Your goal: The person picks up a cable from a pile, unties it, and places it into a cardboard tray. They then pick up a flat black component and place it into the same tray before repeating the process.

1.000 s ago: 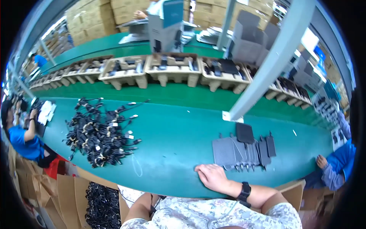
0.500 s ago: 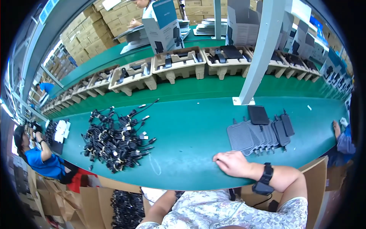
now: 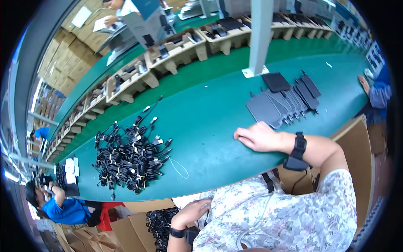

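My right hand (image 3: pixel 260 136) rests on the green table with its fingers curled in and nothing showing in them. Just beyond it lies a fanned row of flat grey plates (image 3: pixel 268 106) with short stubs, and a black square pad (image 3: pixel 276 82) on top. My left hand (image 3: pixel 194 212) is low against my patterned shirt, below the table edge. Its fingers are bent together; whatever they may hold is hidden. On the table to the left is a heap of black cables (image 3: pixel 126 159), bundled with pale ties, and a thin white loop (image 3: pixel 179 167) lies beside it.
Moulded cardboard trays (image 3: pixel 176 52) holding black parts line the raised green shelf behind. A grey post (image 3: pixel 261 38) stands on the table's far side. Open cartons (image 3: pixel 140 229) sit below the edge. Co-workers are at left (image 3: pixel 67 206), at right (image 3: pixel 380 90) and across the shelf (image 3: pixel 121 8).
The view has tilted and shifted, so the table sits slanted. My left hand has come into sight by my shirt. My right hand remains on the table beside the plates.
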A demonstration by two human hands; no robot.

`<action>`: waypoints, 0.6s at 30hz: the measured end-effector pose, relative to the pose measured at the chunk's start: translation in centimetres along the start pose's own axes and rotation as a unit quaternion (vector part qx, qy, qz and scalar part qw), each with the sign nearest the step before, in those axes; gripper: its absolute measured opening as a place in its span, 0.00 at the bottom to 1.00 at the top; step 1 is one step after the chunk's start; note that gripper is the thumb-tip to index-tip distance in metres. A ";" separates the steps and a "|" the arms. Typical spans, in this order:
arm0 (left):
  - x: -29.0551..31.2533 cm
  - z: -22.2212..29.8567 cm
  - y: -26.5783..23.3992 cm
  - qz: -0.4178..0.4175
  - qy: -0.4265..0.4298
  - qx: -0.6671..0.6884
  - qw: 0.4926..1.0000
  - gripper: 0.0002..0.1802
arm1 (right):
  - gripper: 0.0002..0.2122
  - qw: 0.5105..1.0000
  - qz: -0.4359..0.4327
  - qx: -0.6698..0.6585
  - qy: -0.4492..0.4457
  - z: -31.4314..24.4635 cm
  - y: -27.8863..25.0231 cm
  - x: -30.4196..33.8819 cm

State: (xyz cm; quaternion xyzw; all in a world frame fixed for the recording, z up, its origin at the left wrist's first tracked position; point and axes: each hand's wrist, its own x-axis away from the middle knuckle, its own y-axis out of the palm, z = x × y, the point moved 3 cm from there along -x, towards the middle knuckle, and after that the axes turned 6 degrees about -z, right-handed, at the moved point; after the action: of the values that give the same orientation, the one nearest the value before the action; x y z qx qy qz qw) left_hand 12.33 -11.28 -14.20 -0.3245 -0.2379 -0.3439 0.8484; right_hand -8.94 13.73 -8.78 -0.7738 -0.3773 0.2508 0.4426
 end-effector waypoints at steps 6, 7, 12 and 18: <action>2.4 6.6 -6.2 0.060 0.203 0.166 0.963 0.13 | 0.11 0.991 0.104 0.083 -0.028 2.1 -2.9 -0.5; 1.6 6.6 -7.3 0.111 0.213 0.228 0.944 0.13 | 0.12 0.987 0.132 0.093 0.013 2.5 -4.1 -0.4; -2.4 10.0 -12.4 0.226 0.297 0.231 0.899 0.09 | 0.17 0.925 0.227 0.192 0.235 8.0 -10.0 2.0; -8.9 8.5 -16.2 0.269 0.299 0.242 0.883 0.09 | 0.37 0.872 0.006 0.093 0.481 16.0 -11.8 0.9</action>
State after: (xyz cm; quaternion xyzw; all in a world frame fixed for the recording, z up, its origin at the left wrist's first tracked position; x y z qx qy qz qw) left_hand -6.94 -10.42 -7.75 -0.0420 0.0472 -0.1147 0.9914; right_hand -24.21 26.23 -6.18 -0.7561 -0.0879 -0.1162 0.6380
